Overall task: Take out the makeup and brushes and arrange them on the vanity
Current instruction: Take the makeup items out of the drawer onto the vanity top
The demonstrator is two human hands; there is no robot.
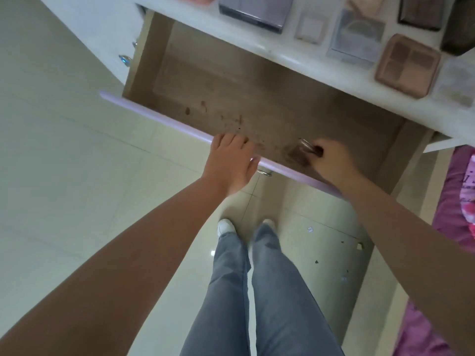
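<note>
The vanity drawer (231, 98) is pulled out, its stained wooden bottom almost bare. My left hand (231, 163) grips the drawer's lilac front edge (154, 116), fingers curled over the top. Inside the drawer near the front, my right hand (331, 163) holds a small clear-capped brown makeup item (302, 150). On the white vanity top (282, 57) lie several palettes and compacts, among them a pink eyeshadow palette (407, 65), a clear compact case (357, 34), a small square compact (311, 28) and a purple-grey box (257, 10).
A dark case (421, 11) lies at the vanity's back right. A crystal knob (124, 59) sticks out on the cabinet at left. A pink bedspread (462, 196) lies at the right. My legs and white shoes stand on the pale tiled floor (77, 176) below the drawer.
</note>
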